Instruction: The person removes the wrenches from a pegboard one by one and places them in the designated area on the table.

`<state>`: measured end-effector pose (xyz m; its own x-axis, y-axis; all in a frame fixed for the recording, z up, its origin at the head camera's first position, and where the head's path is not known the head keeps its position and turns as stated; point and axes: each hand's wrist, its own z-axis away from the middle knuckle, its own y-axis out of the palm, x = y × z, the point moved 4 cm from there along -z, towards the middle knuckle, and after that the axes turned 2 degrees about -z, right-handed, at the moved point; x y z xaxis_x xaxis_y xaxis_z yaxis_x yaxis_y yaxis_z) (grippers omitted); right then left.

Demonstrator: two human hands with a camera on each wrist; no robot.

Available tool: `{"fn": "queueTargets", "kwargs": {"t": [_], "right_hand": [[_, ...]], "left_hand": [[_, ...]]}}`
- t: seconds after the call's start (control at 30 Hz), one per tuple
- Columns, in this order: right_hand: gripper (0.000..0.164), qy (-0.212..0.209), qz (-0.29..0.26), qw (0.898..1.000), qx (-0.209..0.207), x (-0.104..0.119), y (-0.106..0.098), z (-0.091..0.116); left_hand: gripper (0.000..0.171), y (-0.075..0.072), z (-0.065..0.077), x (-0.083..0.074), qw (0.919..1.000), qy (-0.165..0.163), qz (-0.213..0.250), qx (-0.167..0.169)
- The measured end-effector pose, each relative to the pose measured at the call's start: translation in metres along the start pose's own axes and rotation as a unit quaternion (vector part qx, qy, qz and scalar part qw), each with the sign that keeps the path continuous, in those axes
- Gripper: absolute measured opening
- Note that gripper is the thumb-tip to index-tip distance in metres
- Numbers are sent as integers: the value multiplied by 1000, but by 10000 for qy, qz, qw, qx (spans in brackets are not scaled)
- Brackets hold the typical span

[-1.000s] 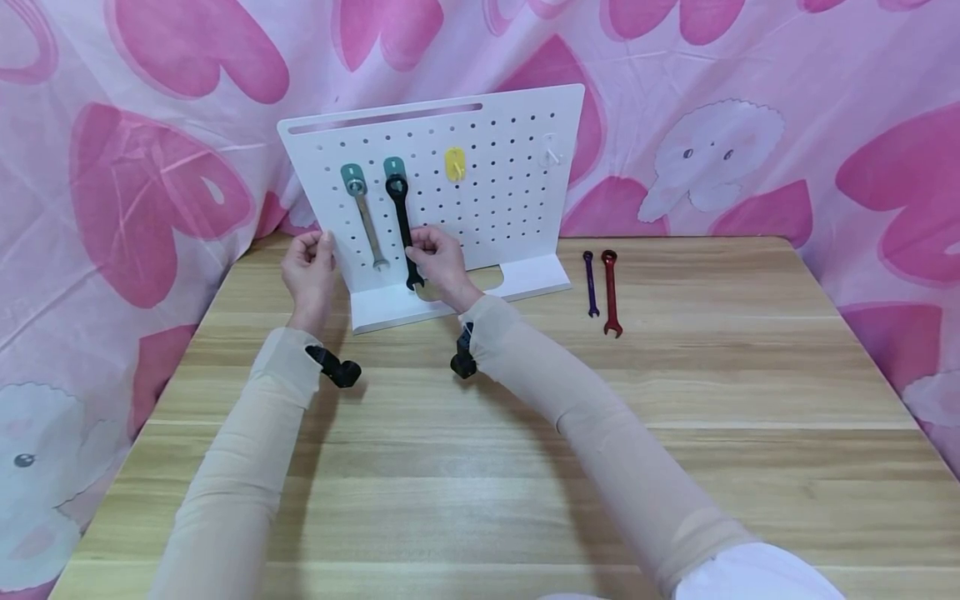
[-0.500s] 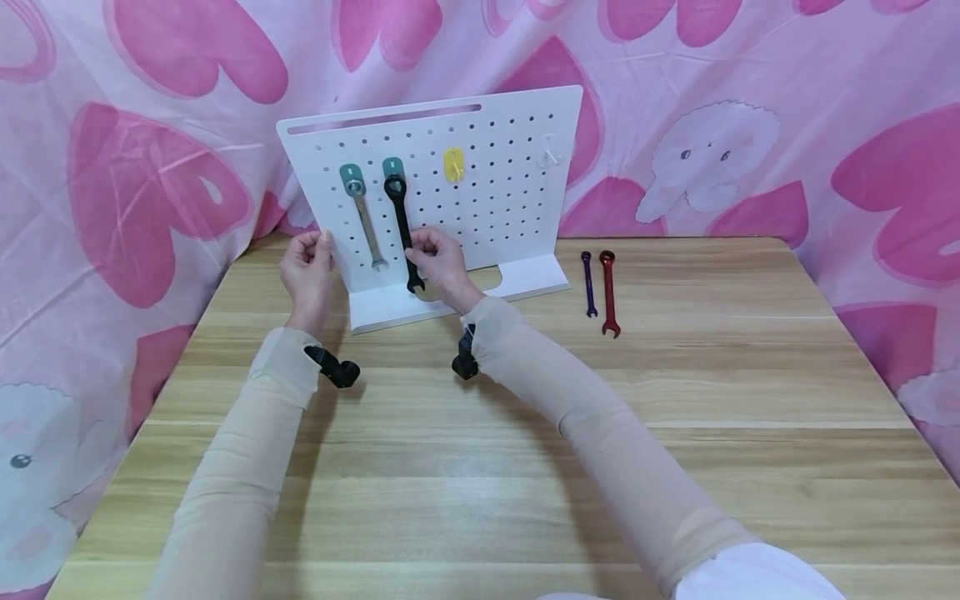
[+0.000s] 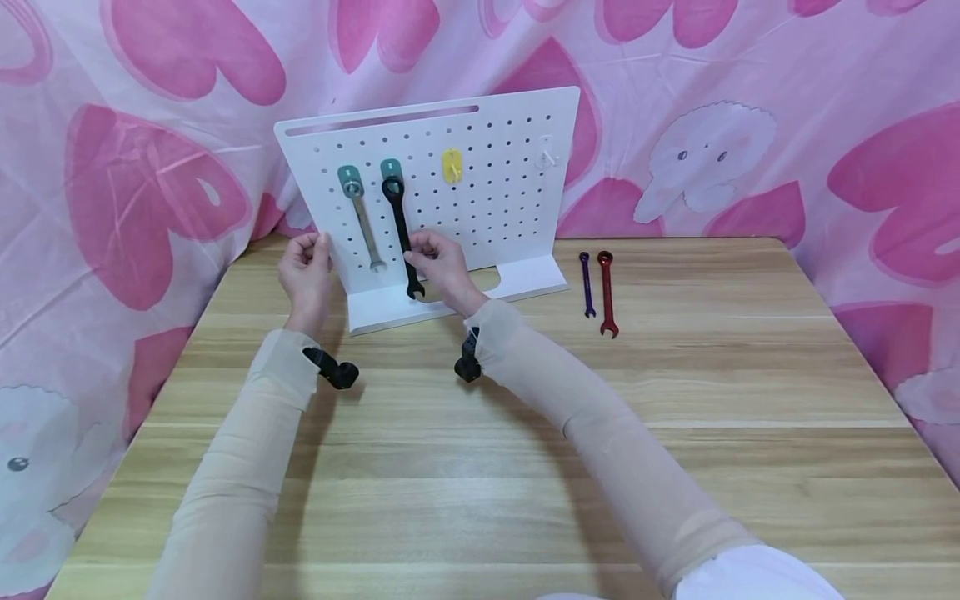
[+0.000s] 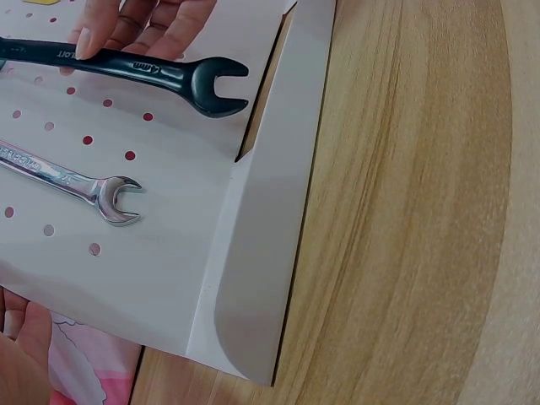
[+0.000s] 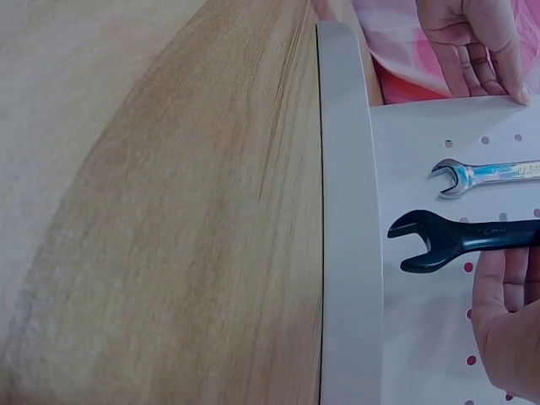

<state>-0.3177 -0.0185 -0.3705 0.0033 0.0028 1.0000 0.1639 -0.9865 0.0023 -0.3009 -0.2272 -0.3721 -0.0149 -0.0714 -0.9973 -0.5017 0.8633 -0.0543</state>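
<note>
My right hand (image 3: 444,265) pinches the shaft of a black combination wrench (image 3: 401,232) between thumb and fingers. The wrench's ring end overlaps the second green hook (image 3: 391,169) on a white pegboard (image 3: 502,204), and its forked end points down. To its left, a silver wrench (image 3: 365,225) hangs from another green hook (image 3: 348,174). At the board's left edge, my left hand (image 3: 306,279) holds the rim with curled fingers and thumb. From the left wrist view, the black wrench (image 4: 152,72) stands a little off the board, my right fingers (image 4: 173,29) behind its shaft.
A yellow hook (image 3: 452,166) and a clear hook (image 3: 546,152) sit farther right on the pegboard. Beside its base, a small purple wrench (image 3: 587,286) and a larger red wrench (image 3: 608,296) lie on the wooden table (image 3: 465,467). A pink patterned curtain (image 3: 697,58) hangs behind.
The black wrench's forked end has come slightly lower and outward from the board with my right hand. My left hand stays at the board's edge.
</note>
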Motion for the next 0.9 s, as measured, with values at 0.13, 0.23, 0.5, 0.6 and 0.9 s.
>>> {"fn": "queueTargets", "kwargs": {"t": [0.13, 0.23, 0.5, 0.6, 0.9], "right_hand": [[19, 61, -7, 10000, 67, -1, -1, 1], [18, 85, -95, 9999, 101, -1, -1, 3], [17, 184, -340, 9991, 161, 0, -1, 5], [16, 197, -370, 9989, 194, 0, -1, 6], [19, 250, -445, 9982, 326, 1, -4, 11]], "left_hand": [[23, 0, 0, 0, 10000, -17, 41, 44], [24, 0, 0, 0, 10000, -52, 58, 56], [25, 0, 1, -1, 9998, -169, 47, 55], [25, 0, 1, -1, 9998, -176, 50, 45], [20, 0, 0, 0, 10000, -59, 63, -39]]}}
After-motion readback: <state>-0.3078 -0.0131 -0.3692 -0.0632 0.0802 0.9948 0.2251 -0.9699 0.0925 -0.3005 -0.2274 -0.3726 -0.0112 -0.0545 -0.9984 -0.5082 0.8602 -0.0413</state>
